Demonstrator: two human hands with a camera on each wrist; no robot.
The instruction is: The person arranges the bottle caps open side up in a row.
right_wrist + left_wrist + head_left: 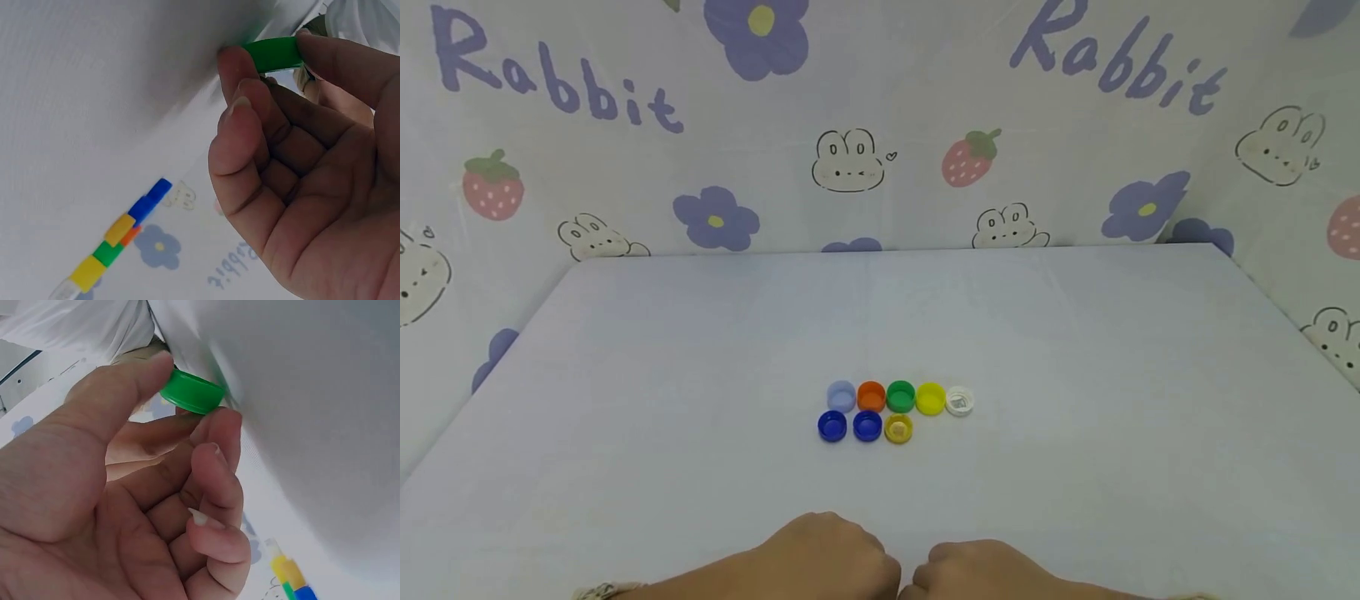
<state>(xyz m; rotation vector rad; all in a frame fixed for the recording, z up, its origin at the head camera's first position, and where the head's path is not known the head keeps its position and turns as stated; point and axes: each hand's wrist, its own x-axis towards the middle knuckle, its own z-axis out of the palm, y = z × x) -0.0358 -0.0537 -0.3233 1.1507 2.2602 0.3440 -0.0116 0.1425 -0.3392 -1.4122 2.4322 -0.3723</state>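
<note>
At the table's front edge, my left hand (831, 557) and right hand (988, 571) are close together, backs up. In the left wrist view, the left thumb and index finger pinch a green bottle cap (192, 392) by its rim. The right wrist view has a green bottle cap (274, 54) pinched between the right thumb and index finger. Whether both hands hold one same cap, I cannot tell; the head view hides it. The other fingers of each hand are curled toward the palm.
Ahead on the white table (625, 400), a back row has light blue (842, 397), orange (872, 397), green (901, 397), yellow (931, 399) and white caps (959, 402). In front lie two dark blue caps (832, 426) and a gold cap (898, 428). Printed cloth (910, 100) surrounds the table.
</note>
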